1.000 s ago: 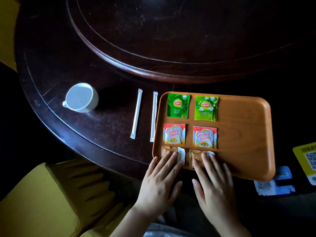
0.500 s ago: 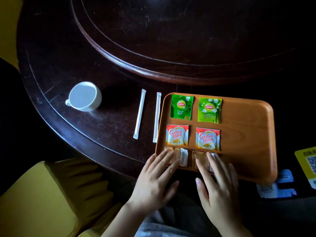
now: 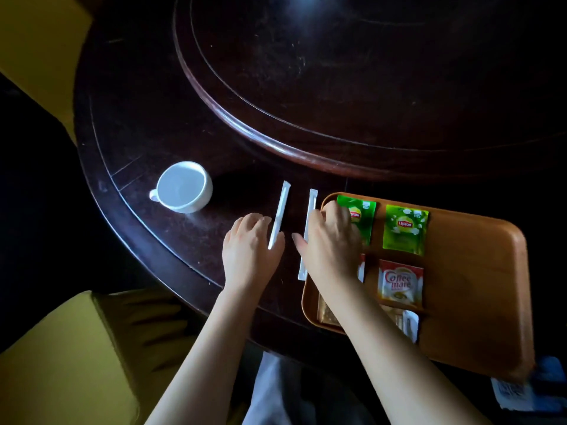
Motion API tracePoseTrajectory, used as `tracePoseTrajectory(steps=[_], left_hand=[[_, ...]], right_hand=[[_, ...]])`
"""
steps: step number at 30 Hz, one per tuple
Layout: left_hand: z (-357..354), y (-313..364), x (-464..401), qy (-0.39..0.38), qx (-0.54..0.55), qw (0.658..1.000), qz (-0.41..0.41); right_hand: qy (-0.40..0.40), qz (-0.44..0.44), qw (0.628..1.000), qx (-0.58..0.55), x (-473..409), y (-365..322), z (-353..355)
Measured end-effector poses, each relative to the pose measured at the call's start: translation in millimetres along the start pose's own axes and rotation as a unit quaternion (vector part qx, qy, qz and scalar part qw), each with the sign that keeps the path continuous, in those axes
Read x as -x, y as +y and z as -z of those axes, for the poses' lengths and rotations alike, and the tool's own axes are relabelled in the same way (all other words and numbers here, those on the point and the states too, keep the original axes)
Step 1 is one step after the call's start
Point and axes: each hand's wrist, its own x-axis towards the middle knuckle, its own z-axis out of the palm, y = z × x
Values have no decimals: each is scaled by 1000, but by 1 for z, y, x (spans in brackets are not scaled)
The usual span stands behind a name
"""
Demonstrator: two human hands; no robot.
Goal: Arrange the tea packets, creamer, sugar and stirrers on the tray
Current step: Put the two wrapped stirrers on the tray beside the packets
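Two white wrapped stirrers lie on the dark table left of the wooden tray (image 3: 491,302). My left hand (image 3: 248,253) pinches the lower end of the left stirrer (image 3: 282,204). My right hand (image 3: 331,240) is closed over the middle of the right stirrer (image 3: 311,204), thumb on its left side. On the tray are two green tea packets (image 3: 363,214) (image 3: 405,228), the left one partly under my fingers. A creamer packet (image 3: 400,282) sits below them; a second one is mostly hidden by my wrist. Sugar packets (image 3: 406,323) lie along the front rim.
A white cup (image 3: 184,187) stands on the table to the left of the stirrers. A raised round turntable (image 3: 337,72) fills the table's middle. A yellow chair (image 3: 61,348) is at my lower left. Printed cards (image 3: 515,391) lie beyond the tray's right corner.
Both hands left the sugar packets at the tray's front and moved up and left onto the two stirrers. The view shifted left.
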Motion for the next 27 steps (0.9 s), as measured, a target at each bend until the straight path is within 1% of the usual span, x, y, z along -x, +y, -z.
tracePoseTrajectory(steps=[2, 3, 5, 7, 11, 13, 17, 19, 22, 25, 27], left_hand=[[-3, 3, -8, -24, -7, 999, 38], [-5, 4, -11, -35, -11, 998, 54], [-6, 7, -15, -44, -15, 996, 72], [-7, 10, -16, -46, -7, 996, 82], [-7, 11, -18, -51, 22, 994, 91], [-7, 12, -20, -49, 25, 994, 97], [-6, 13, -25, -56, 2, 993, 104], [-5, 13, -27, -62, 3, 992, 111], [-3, 12, -28, -62, 20, 989, 132], [-1, 10, -28, -67, 46, 983, 165], [1, 6, -28, -70, 80, 975, 193]], right_hand=[[-44, -44, 997, 37, -10, -4, -8], [-50, -53, 995, 65, -13, -6, -12], [-39, -64, 990, 121, -15, -9, -17], [-26, -64, 987, 143, -17, -12, -23], [-29, -50, 986, 159, -15, -12, -30], [-37, -58, 985, 157, -16, -14, -30], [-75, -56, 990, 104, -23, -12, -29], [-90, -46, 988, 114, -29, -12, -27], [-105, -40, 984, 136, -31, -14, -27], [-86, -33, 985, 147, -29, -16, -30], [-88, -28, 984, 152, -30, -17, -30]])
